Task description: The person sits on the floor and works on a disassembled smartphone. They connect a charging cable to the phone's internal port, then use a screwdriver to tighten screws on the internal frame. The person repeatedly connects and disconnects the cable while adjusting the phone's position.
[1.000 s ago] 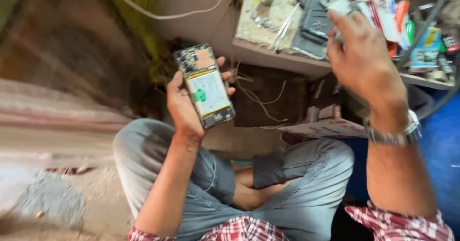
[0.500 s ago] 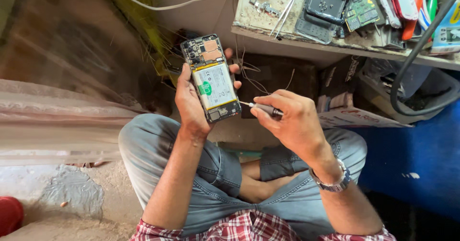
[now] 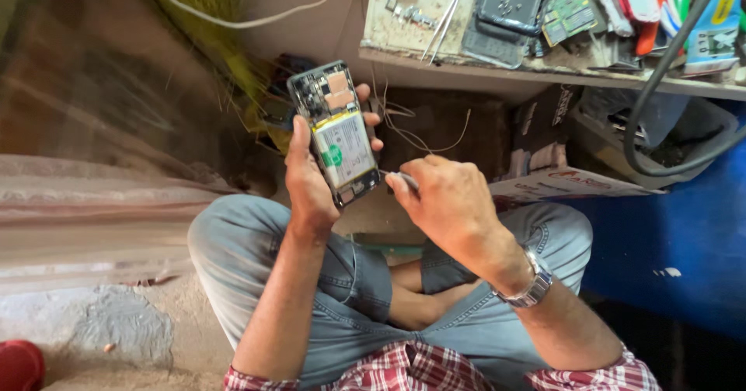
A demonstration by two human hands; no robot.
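Head view shows your left hand (image 3: pixel 315 177) wrapped around an opened phone (image 3: pixel 336 132), thumb laid along its left edge and fingertips curling over the right edge, so the fingers are clamped on its sides. Its back cover is off: a pale battery with a green mark fills the middle, and a board with copper-coloured patches sits at the upper end. The phone's long axis runs nearly upright in the frame, leaning a little, with the upper end tipped toward the top left and the lower end pointing down toward your lap. It is held in the air above your crossed legs, just below the edge of the workbench (image 3: pixel 544 71).

Your right hand (image 3: pixel 451 201) is closed on a thin metal tool (image 3: pixel 398 178), fingers pinched together round its handle; the tip lies close to level and meets the phone's lower right corner. A metal wristwatch (image 3: pixel 528 286) sits on that wrist.

Beyond the hands, the workbench carries tweezers (image 3: pixel 447 18), a dark phone cover (image 3: pixel 503 14) and a green circuit board (image 3: pixel 569 9). A black cable (image 3: pixel 649 131) loops down from it on the right
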